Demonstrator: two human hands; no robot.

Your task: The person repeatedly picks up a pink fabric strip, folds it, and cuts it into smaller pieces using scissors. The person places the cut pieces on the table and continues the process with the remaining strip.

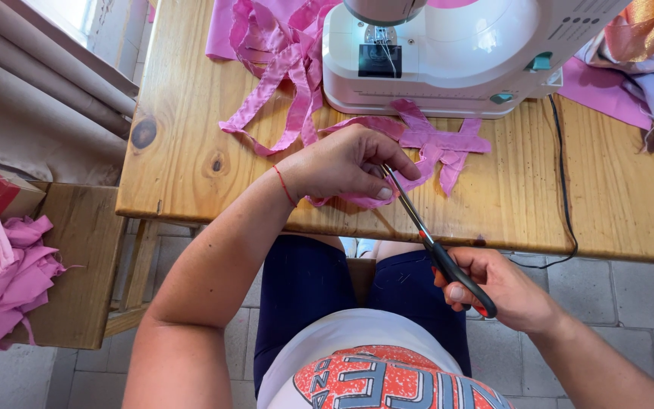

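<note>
A pink fabric piece (425, 148) lies at the near edge of a wooden table (183, 144), pinned under the left hand (346, 163), whose fingers curl closed over it. The right hand (501, 288) grips black-handled scissors (437, 246), blades nearly shut, tips at the cloth. Behind: a white sewing machine (448, 53) and pink strips (281, 68).

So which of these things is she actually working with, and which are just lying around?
In use:
left hand pinning the pink fabric piece
right hand working the scissors

Lying about:
sewing machine
pink strips
pink cloth pile
black cable
</note>
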